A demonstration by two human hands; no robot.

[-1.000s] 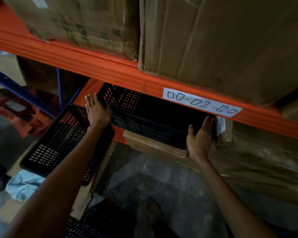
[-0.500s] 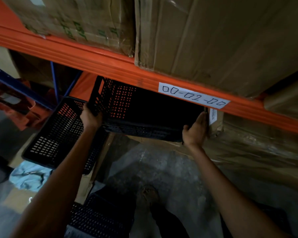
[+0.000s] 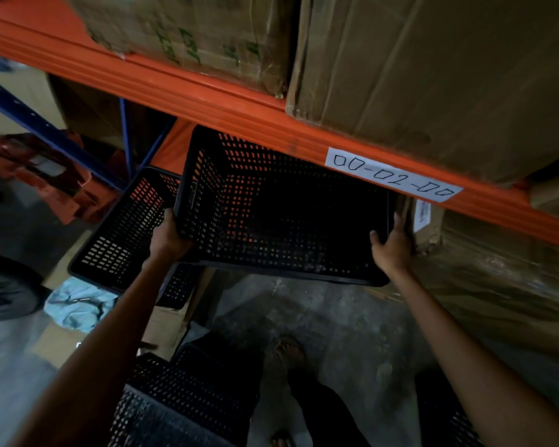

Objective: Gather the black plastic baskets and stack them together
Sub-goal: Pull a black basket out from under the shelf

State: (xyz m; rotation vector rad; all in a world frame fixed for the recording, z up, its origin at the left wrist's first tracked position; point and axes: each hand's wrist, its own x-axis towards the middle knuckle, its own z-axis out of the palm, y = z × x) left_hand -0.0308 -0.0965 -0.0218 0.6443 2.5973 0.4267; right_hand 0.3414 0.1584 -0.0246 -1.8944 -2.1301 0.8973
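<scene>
I judge the gathering partly done, no stacking confirmed. At far left, a second black basket (image 3: 123, 233) sits tilted beside the rack's blue upright, nothing visible inside. My left hand (image 3: 168, 240) is closed over the left rim of the held basket (image 3: 281, 221), which hangs tipped under the orange beam (image 3: 207, 101); its interior appears bare. My right hand (image 3: 392, 246) presses its right end, fingers mostly extended. More baskets (image 3: 188, 401) lie on the floor below, still to be combined.
</scene>
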